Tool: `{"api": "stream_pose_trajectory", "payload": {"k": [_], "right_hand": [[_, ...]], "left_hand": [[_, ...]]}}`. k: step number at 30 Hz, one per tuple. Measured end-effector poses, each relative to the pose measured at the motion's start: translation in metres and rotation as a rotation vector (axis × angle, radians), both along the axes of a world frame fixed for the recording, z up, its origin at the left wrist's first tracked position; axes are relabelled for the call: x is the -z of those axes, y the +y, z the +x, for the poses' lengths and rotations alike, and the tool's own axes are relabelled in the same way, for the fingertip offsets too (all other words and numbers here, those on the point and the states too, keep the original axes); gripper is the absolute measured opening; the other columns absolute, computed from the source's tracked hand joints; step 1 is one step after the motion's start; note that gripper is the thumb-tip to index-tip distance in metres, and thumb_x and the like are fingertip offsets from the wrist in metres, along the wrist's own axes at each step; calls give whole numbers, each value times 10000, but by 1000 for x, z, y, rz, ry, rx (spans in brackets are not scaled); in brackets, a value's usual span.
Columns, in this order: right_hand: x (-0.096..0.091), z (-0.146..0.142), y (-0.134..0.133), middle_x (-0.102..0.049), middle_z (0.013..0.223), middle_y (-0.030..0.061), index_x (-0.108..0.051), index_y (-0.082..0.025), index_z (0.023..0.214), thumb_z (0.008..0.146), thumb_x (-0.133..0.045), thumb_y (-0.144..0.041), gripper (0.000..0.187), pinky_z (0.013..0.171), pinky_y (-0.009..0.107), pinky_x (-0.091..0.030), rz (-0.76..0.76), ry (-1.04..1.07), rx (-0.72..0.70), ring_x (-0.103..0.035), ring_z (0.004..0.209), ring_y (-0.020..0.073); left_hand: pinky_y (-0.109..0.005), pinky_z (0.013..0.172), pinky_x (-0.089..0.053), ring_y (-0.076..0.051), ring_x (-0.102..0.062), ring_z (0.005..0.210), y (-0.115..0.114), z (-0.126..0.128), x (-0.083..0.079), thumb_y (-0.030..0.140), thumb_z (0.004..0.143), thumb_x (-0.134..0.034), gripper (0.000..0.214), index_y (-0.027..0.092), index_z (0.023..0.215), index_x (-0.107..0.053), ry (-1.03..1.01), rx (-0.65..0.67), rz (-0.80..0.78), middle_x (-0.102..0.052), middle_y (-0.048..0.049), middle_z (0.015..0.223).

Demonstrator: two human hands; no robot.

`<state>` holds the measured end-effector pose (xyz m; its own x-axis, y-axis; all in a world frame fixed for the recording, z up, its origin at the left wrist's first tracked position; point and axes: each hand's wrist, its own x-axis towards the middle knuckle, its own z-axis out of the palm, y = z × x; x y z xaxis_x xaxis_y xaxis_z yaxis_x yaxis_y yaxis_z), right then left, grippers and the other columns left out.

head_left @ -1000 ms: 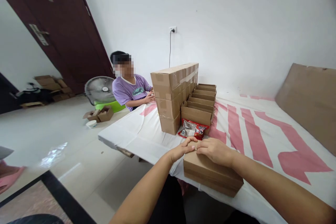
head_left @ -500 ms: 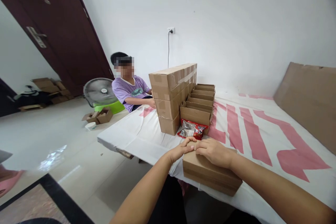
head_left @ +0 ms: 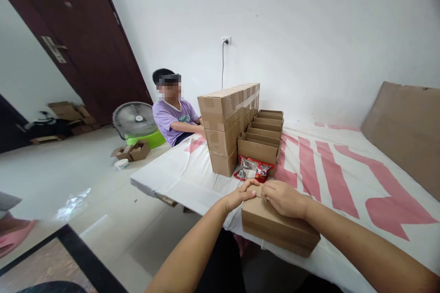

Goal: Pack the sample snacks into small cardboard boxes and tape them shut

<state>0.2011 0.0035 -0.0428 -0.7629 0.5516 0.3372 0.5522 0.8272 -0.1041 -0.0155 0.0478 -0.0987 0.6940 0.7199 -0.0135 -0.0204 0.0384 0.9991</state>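
A closed flat cardboard box (head_left: 280, 230) lies at the near edge of a table covered with a white and pink sheet (head_left: 343, 178). My left hand (head_left: 239, 196) grips the box's far left corner, fingers curled over its edge. My right hand (head_left: 283, 198) rests on the box's top at the far end, fingers curled and pressing down. The two hands nearly touch. Just beyond them lies a red snack packet (head_left: 253, 169).
A tall stack of taped cartons (head_left: 225, 123) stands mid-table beside a row of open cardboard boxes (head_left: 263, 135). A person in a purple shirt (head_left: 173, 116) sits at the far left corner. Fan (head_left: 134, 119), small boxes (head_left: 132, 151) on the floor, large cardboard sheet (head_left: 407, 132) against the right wall.
My hands stay on the box with almost no movement. The seated person has drawn a hand back from the carton stack and shifted slightly.
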Motion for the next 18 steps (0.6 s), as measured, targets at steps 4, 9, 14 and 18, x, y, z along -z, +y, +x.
{"api": "stream_pose_trajectory", "payload": {"k": [4,9,14,18], "right_hand": [[2,-1,3,-698,1092,65,-658,-204,1067,960,-434,-119,263,872,314,-482,-3,-4,-71,-604,985,177],[5,1,4,-689,934,72,-651,-168,903,939,-445,-102,220,788,317,-471,17,-19,-39,-587,839,180],[3,5,0,-638,848,60,-611,-171,835,902,-459,-77,192,760,315,-449,25,-26,-33,-532,787,181],[2,6,-5,-621,866,67,-605,-169,873,906,-434,-61,205,763,313,-446,24,-28,-23,-504,797,184]], "left_hand": [[-347,917,-356,-211,-516,1003,0,1,0,515,748,-704,513,271,1124,-454,-6,3,-3,-542,6,1074],[-346,906,-351,-205,-509,973,1,1,1,518,756,-698,512,261,1129,-462,14,6,20,-534,13,1014],[-344,908,-355,-205,-497,981,1,1,4,511,760,-697,495,262,1124,-473,13,12,38,-523,15,1016],[-346,914,-358,-207,-498,992,2,2,6,503,767,-697,479,266,1124,-483,0,17,42,-525,12,1032]]}}
